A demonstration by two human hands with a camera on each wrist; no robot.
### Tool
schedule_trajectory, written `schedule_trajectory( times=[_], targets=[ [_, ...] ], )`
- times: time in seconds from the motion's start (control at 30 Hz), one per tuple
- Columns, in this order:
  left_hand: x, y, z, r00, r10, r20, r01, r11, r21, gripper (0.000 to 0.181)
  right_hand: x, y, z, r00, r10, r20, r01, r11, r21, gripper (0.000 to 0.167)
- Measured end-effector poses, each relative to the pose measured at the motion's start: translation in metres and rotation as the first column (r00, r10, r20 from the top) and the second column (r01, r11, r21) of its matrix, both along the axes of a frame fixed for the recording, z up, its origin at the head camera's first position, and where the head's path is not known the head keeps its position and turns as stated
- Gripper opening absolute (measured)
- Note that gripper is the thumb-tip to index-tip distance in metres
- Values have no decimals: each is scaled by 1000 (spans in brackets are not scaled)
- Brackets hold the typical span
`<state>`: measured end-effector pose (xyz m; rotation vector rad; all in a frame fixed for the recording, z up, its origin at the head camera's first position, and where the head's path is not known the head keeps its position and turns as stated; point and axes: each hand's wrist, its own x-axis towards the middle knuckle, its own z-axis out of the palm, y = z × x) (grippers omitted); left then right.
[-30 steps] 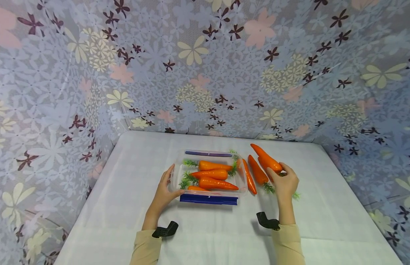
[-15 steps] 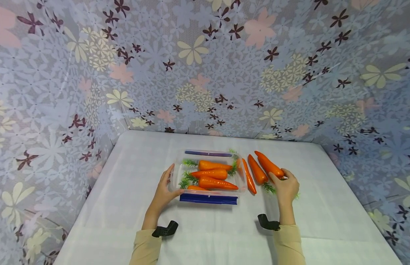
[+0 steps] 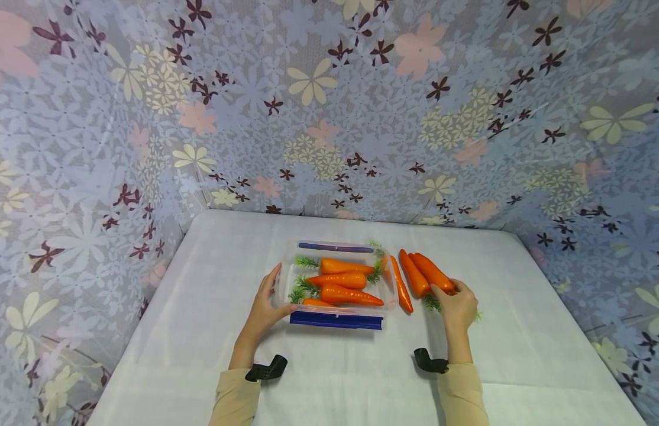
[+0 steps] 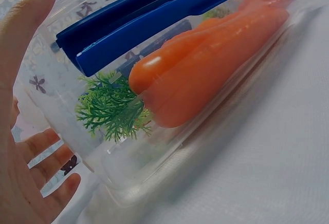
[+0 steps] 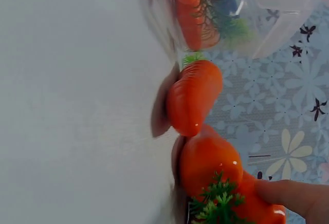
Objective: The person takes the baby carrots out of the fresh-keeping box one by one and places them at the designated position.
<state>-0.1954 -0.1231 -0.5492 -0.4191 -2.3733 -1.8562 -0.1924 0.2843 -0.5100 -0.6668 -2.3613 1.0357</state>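
Note:
A clear box with blue side flaps holds several orange carrots with green tops. My left hand is spread along its left end, thumb at the front corner; in the left wrist view the fingers of that hand lie fairly straight beside the clear wall. Right of the box, my right hand holds the thick end of a carrot, which lies low beside another carrot. The right wrist view shows a finger against the held carrot; the thumb is hidden there.
A slim carrot lies close along the box's right end. The blue front flap hangs outward over the white tabletop. Flowered fabric stands behind the table and at both sides.
My right hand has brought its carrot down and slightly toward me, next to the others on the right. My left hand and the box have stayed in place.

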Motion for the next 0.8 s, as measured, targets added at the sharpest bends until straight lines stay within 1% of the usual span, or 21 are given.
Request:
schedule_trajectory(
  times=[0.13,0.23,0.47,0.57,0.63,0.8],
  targets=[
    [0,1,0,1000,2,7,-2,1000,8,97,0,0,-3,1000,10,3,-10,999,41,50],
    [0,1,0,1000,3,7,-3,1000,9,97,1,0,-4,1000,18,23,-20,998,63,52],
    [0,1,-1,1000,6,14,-6,1000,-1,97,5,-1,-6,988,63,138,-76,993,87,52],
    [0,1,-1,1000,7,5,-7,1000,-8,98,6,-1,-8,983,80,165,-96,991,89,49],
    [-1,1,0,1000,6,-2,-6,1000,-13,99,6,0,-9,982,84,170,-101,990,94,48],
    [1,2,2,1000,12,10,-12,1000,-4,96,6,0,-8,983,80,168,-99,989,110,48]
  ],
)
